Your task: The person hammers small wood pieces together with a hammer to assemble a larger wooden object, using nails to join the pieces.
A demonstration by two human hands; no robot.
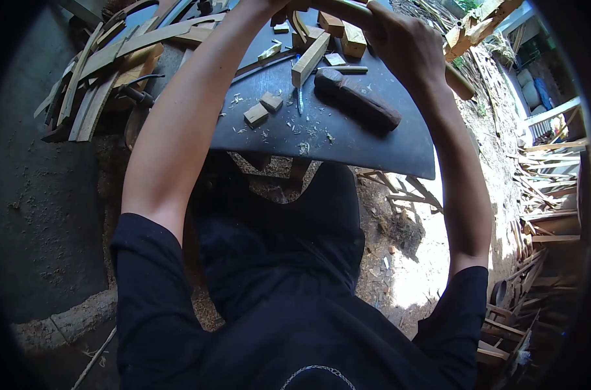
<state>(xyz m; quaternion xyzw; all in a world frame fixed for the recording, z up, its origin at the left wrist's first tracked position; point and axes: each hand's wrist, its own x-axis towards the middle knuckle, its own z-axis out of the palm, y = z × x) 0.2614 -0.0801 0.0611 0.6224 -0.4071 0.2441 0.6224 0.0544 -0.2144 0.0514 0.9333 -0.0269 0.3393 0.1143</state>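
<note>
My right hand is wrapped round a thick round wooden handle above the far right of the dark tabletop. The handle's other end reaches the top edge, where any head is out of view. Only a bit of my left hand shows at the top edge; its fingers are cut off. Below the hands lie a squared wood strip, a blue pen, a dark, worn wooden block, and a thin rod. Two small wood blocks rest nearer me among shavings.
Long wood offcuts are heaped at the left, beside the table. Larger wood cubes stand towards the back of the tabletop. Scrap wood is piled along the right side, past sunlit ground.
</note>
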